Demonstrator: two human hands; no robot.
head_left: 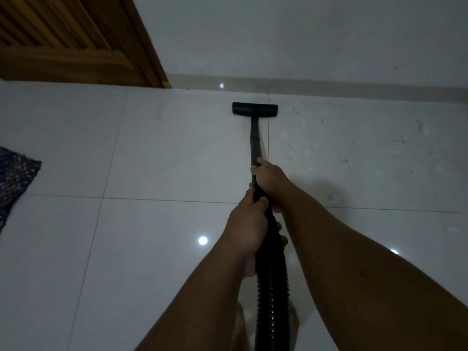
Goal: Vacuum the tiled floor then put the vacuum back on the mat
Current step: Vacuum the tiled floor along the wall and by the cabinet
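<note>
2 hands, both mine, grip a black vacuum wand (254, 138) that reaches away from me across a pale tiled floor (162, 153), seen from the head camera looking forward and down.

My right hand (268, 183) is the farther one, its fingers wrapped around the wand about halfway along. My left hand (247, 224) sits just behind it, closer to my body, fingers curled around the spot where the rigid wand meets a ribbed black hose (269, 295). The 2 hands nearly touch. Both forearms stretch forward from the bottom of the picture, and the hose runs down between them and off the lower edge.

At the far end of the wand, a flat black floor nozzle (255, 108) lies on the tiles, its long side parallel to the wall (304, 34) and near the beige skirting strip (329, 86) at the wall's foot. The wand runs just beside a grout line between 2 tiles.

Faint specks and smudges mark the tiles to the right of the nozzle. Small bright light reflections show on the glossy floor.

At the upper left stands a brown wooden door (63, 39) with slatted panels. At the left edge, well apart from the vacuum, the corner of a dark woven mat (15, 178) lies on the floor.

My bare feet are dimly visible below the hose.
</note>
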